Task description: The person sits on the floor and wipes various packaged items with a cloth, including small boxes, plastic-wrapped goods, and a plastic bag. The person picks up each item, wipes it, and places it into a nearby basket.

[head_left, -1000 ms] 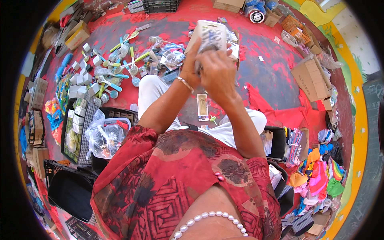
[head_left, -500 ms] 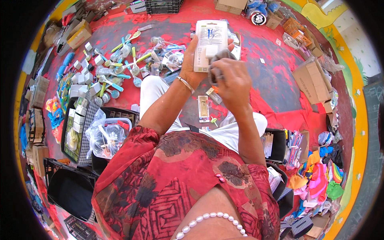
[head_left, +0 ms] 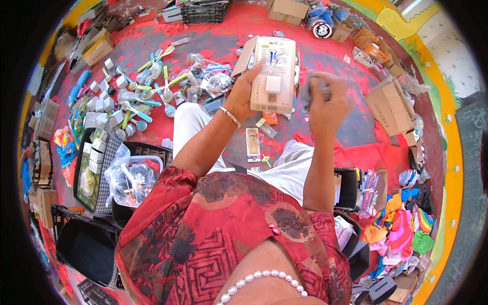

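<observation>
My left hand (head_left: 240, 97) grips a pale blister-card package (head_left: 285, 68) by its left edge, holding it upright over my lap. The card bears printed lines, a blue handwritten mark and a small white square. Just off its right side is my right hand (head_left: 329, 104), slightly blurred, with curled fingers around a grey cloth (head_left: 306, 91). Between my legs lie a narrow boxed item with a golden inside (head_left: 252, 144), a small clear packet (head_left: 267, 128) and a little green piece (head_left: 266, 159).
Ahead to the left, measuring spoons (head_left: 137, 109), white boxes (head_left: 94, 104) and wrapped goods are scattered. Beside me stand a patterned basket (head_left: 105, 168), a clear tub of bags (head_left: 136, 175) and black bins (head_left: 86, 246). Bright cloths (head_left: 399, 229) and cartons (head_left: 389, 107) lie right.
The grey cloth and my right hand have moved from the package's lower right corner, away to the right. My left hand has brought the package slightly lower and to the right.
</observation>
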A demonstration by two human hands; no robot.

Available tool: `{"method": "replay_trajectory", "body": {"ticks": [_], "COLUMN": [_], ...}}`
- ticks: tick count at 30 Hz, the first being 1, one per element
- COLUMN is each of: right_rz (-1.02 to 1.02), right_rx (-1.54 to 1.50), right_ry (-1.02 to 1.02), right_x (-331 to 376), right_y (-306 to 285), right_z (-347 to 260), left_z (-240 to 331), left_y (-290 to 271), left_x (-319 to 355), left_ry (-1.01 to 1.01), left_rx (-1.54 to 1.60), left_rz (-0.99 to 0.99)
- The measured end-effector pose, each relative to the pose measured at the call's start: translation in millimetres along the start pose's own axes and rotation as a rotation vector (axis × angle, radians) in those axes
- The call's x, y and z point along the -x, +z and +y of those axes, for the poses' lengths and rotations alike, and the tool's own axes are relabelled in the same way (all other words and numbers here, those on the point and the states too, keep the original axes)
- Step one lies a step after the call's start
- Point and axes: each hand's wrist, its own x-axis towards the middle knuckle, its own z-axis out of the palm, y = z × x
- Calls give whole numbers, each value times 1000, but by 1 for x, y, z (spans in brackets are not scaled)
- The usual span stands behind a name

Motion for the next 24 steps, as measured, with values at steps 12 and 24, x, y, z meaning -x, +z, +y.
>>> {"method": "replay_trajectory", "body": {"ticks": [12, 24], "right_rz": [-22, -185], "right_rx": [472, 367], "right_ry": [-192, -356], "right_x": [-60, -33], "right_y": [14, 11], "right_z": [30, 6], "left_z": [-1, -4], "left_y": [5, 10], "left_x": [22, 24], "left_ry": [-239, -259], "left_rx": [-283, -529], "left_rz": [-115, 25]}}
